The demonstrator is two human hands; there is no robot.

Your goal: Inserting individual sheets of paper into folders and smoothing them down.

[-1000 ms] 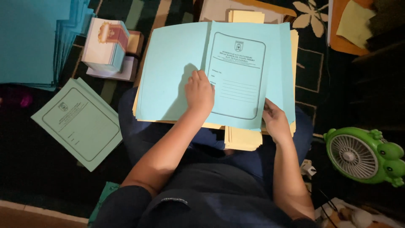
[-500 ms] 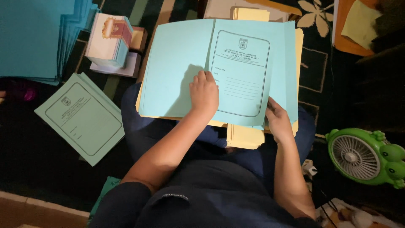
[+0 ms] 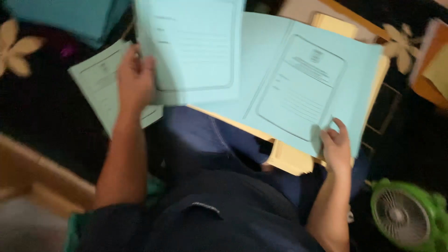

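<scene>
My left hand (image 3: 135, 77) grips the lower left corner of a light blue folder cover (image 3: 191, 46) and holds it up over the left of my lap. My right hand (image 3: 336, 144) pinches the lower right edge of a second light blue printed folder (image 3: 303, 88). That folder lies on a stack of pale yellow folders (image 3: 291, 158) resting on my knees. A pale green printed sheet (image 3: 100, 91) lies on the dark floor just beneath my left hand. The picture is blurred by motion.
A pile of blue folders (image 3: 70, 16) sits at the upper left. A small green fan (image 3: 408, 217) stands on the floor at the lower right. Orange and yellow papers (image 3: 431, 70) lie at the right edge. A wooden edge (image 3: 37, 177) runs along the lower left.
My left hand has lifted the top blue folder off the stack and carried it to the left. The right hand stays at the stack's lower right edge. The camera has swung left.
</scene>
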